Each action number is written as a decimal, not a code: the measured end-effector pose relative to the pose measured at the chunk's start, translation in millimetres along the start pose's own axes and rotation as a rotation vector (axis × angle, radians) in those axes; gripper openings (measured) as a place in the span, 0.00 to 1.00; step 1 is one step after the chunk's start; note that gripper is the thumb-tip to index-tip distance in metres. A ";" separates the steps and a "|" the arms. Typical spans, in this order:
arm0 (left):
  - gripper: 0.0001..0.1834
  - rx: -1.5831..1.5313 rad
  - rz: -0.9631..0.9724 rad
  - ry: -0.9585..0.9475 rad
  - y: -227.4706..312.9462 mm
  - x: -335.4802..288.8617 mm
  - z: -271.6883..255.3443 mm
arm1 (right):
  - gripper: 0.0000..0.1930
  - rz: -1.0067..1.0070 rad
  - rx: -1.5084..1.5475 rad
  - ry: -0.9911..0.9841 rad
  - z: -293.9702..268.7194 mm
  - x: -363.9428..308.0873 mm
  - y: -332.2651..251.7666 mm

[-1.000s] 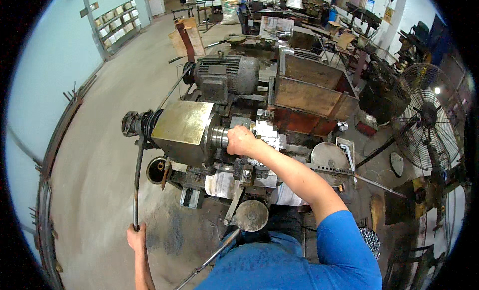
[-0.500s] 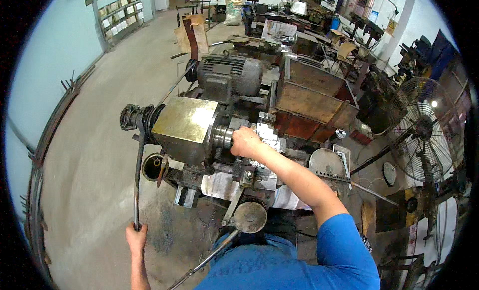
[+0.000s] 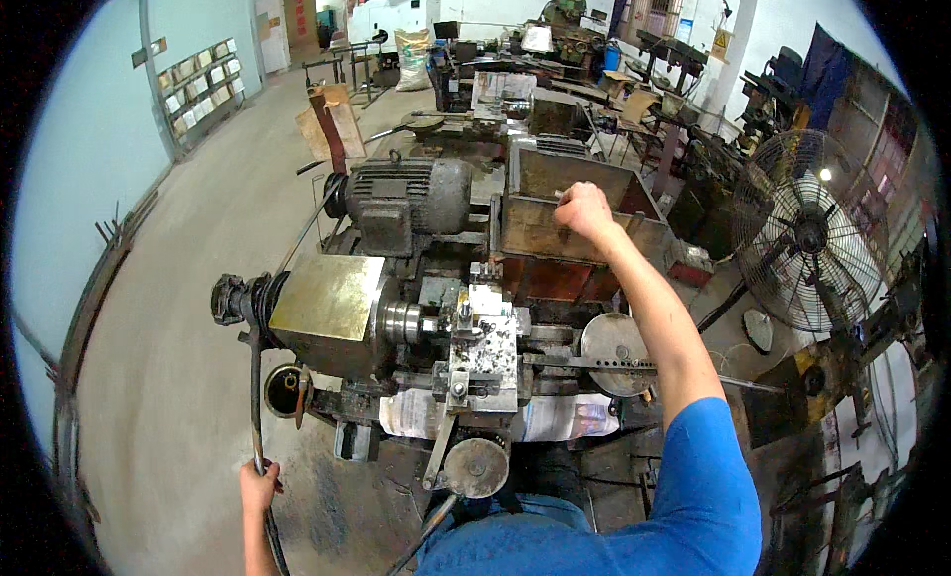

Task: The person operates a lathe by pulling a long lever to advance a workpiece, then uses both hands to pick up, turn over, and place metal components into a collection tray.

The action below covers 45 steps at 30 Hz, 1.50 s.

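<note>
The right hand [image 3: 584, 211] has lifted off the lathe's chuck [image 3: 401, 321] and now hovers, arm outstretched, above the rusty metal bin [image 3: 555, 241] behind the machine, fingers curled into a loose fist with nothing visibly held. The left hand [image 3: 259, 485], low at the lathe's near left, remains clenched around a thin dark bar [image 3: 254, 398] running up toward the headstock [image 3: 327, 304].

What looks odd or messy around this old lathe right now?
Crumpled, stained paper sheets hang off the lathe bed under the tool block, which is speckled with metal chips. The left hand grips a long dark bar; the right hand is over the rusty metal box.
</note>
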<state>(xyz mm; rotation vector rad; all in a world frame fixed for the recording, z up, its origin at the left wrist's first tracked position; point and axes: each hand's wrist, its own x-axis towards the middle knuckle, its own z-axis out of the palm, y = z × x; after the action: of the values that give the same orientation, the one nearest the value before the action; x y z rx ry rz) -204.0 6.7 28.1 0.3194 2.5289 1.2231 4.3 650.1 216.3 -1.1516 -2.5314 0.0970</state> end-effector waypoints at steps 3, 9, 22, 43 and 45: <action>0.08 -0.043 0.013 0.039 -2.1 -4.7 0.4 | 0.17 -0.004 -0.081 0.128 7.5 8.8 15.6; 0.07 -0.026 -0.021 0.134 -13.4 -7.4 -0.4 | 0.16 0.136 -0.197 -0.207 16.2 -0.4 42.5; 0.13 -0.109 -0.091 -0.041 -13.2 15.2 -0.1 | 0.17 -0.251 0.216 0.288 19.6 -73.1 87.9; 0.15 -0.272 -0.170 -0.034 -26.6 47.0 39.2 | 0.13 0.869 -0.327 -0.595 75.6 -596.7 306.0; 0.16 -0.280 -0.170 -0.022 -26.4 44.5 34.4 | 0.14 0.757 -0.352 -0.460 79.1 -595.1 301.8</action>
<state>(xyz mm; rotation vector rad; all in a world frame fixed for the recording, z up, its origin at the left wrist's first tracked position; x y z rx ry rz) -234.1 30.0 -21.0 0.0502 2.2722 1.4703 552.9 416.6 -93.5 -2.4231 -2.3601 0.1154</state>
